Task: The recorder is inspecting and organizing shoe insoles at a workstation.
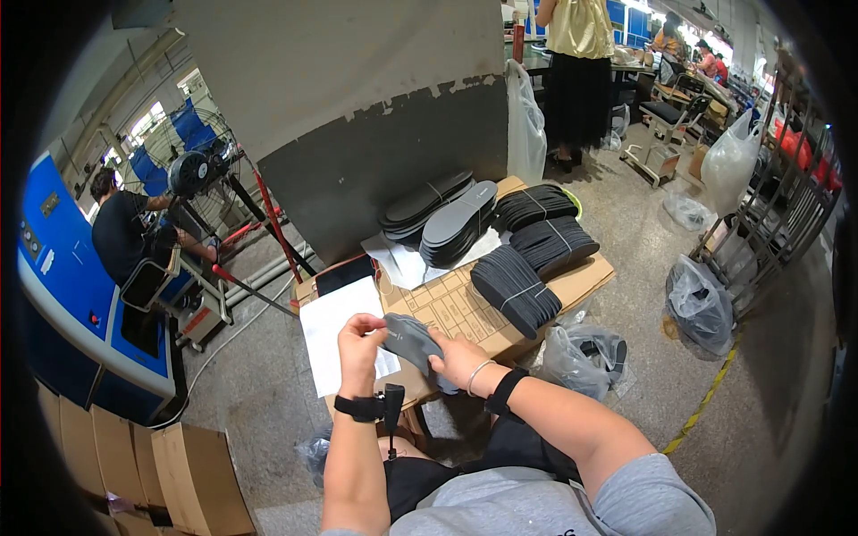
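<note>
Left hand (361,338) pinched one edge of some grey, flat, foot-shaped insoles (409,343), too bunched to count. The right hand (458,360) gripped their other end, over the brown printed cardboard (465,310). Farther off, three black insole bundles (516,290) were already tied; one grey insole pile (456,219) looked loose, so probably not done.

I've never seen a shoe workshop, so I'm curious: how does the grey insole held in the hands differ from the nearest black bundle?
The grey insole is grey; the black bundle is darker. The grey insole is held by the left hand and right hand; the black bundle rests on cardboard. A band crosses the black bundle; none shows on the grey insole. Both look long.
</note>
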Demonstrator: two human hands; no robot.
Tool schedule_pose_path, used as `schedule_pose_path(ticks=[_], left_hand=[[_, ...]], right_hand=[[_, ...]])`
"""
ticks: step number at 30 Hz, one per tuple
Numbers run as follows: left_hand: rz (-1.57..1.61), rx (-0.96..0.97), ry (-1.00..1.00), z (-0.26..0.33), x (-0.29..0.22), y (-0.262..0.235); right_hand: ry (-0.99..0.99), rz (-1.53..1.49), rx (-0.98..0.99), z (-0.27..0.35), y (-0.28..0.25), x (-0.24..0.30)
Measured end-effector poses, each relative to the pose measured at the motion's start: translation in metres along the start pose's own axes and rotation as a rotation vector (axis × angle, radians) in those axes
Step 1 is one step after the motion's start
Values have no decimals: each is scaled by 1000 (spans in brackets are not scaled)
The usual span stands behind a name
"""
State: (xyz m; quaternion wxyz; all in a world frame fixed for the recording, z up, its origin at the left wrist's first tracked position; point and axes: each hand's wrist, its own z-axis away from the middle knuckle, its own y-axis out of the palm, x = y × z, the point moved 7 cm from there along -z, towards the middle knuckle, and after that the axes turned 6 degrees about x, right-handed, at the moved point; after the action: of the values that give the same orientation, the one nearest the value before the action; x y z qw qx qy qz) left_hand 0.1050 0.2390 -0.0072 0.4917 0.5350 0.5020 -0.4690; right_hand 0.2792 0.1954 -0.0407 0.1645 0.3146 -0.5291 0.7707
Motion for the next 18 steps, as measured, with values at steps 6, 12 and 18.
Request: schedule_pose_path(ticks=[6,12,18], left_hand=[[-621,-143,155,-3,5,-14],[-969,-237,184,-2,11,-10],[-907,-159,82,-3,17,-10]], right_hand=[[-25,26,27,0,5,5],[-13,1,37,-7,3,3],[-17,-238,-16,-18,1,-24]])
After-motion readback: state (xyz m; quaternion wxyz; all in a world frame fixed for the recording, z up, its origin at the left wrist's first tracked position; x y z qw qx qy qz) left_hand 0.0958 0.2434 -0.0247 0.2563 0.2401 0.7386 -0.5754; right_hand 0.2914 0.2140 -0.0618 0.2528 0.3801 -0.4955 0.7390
